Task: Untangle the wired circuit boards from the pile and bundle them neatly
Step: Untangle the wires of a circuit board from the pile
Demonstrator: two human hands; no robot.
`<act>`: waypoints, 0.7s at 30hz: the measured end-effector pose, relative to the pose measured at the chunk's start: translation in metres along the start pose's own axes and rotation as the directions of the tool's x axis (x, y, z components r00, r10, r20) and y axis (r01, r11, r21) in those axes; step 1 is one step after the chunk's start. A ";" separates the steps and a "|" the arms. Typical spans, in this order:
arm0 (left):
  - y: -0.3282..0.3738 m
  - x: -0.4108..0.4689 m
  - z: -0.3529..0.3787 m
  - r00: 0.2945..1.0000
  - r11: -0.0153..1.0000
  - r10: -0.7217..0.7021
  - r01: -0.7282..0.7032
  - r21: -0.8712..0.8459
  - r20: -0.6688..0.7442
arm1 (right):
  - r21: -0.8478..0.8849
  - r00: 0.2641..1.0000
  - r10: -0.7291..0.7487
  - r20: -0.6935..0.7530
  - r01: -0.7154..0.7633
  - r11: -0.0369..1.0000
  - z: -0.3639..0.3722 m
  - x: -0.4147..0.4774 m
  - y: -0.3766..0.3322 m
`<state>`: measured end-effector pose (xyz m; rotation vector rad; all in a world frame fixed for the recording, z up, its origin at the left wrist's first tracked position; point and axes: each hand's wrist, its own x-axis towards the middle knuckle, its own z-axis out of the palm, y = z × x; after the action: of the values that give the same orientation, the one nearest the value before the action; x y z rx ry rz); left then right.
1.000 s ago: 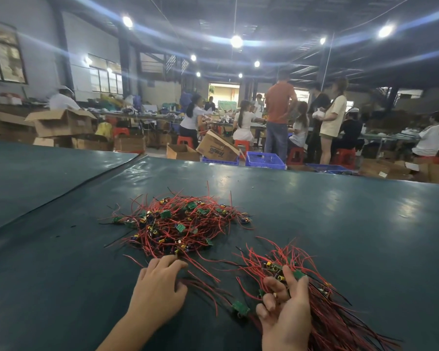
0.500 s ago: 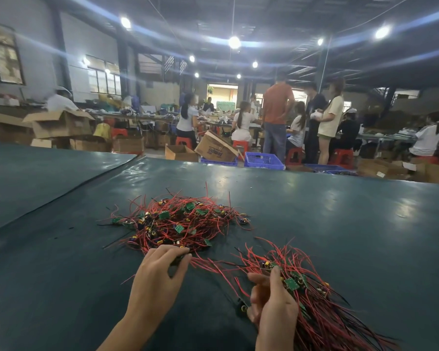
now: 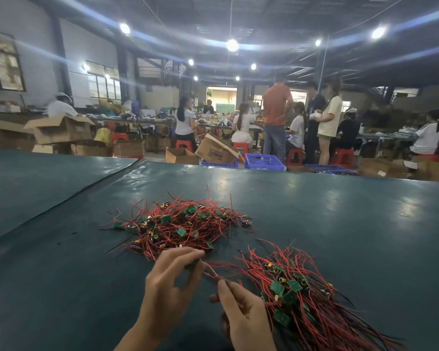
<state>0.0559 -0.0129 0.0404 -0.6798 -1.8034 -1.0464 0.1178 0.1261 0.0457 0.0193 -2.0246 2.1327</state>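
Note:
A tangled pile of red-wired green circuit boards [image 3: 180, 224] lies on the dark green table [image 3: 340, 224]. To its right and nearer to me lies a sorted bundle of wired boards [image 3: 297, 295], its wires fanning out to the lower right. My left hand [image 3: 170, 285] reaches the pile's near edge, fingers and thumb curled around wires there. My right hand [image 3: 243, 317] sits at the bundle's left side and pinches a red wire [image 3: 211, 271] that runs between both hands. The right hand's lower fingers are hidden.
A second table covering [image 3: 36, 183] overlaps at the left along a raised seam. Beyond the table's far edge stand cardboard boxes [image 3: 61, 130], blue crates [image 3: 264, 162], red stools and several people at other benches.
My left hand has moved right along the pile's near edge and curled onto wires. My right hand has shifted left off the bundle's boards and now pinches a wire stretched between the hands.

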 end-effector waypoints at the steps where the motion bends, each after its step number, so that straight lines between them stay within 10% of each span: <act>1: 0.003 -0.003 0.003 0.997 0.999 0.038 -0.037 -0.022 0.060 | 0.010 1.000 -0.018 -0.021 0.018 1.000 0.001 0.001 0.001; 12: 0.016 -0.013 0.013 0.971 0.989 0.080 -0.049 -0.139 0.227 | 0.092 0.968 -0.024 -0.248 0.048 0.995 -0.009 0.011 0.009; 15: 0.019 -0.013 0.014 0.949 0.977 -0.111 0.159 -0.145 0.297 | 0.067 0.964 -0.063 -0.258 0.083 0.994 -0.011 0.010 0.008; 21: 0.025 -0.011 0.022 0.560 0.546 -0.569 0.805 -0.233 0.602 | 0.015 0.982 -0.074 -0.172 0.078 0.997 -0.010 0.006 0.006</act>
<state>0.0706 0.0180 0.0346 -0.4835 -2.3425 -2.1176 0.1119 0.1370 0.0398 -0.0799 -1.8734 2.0347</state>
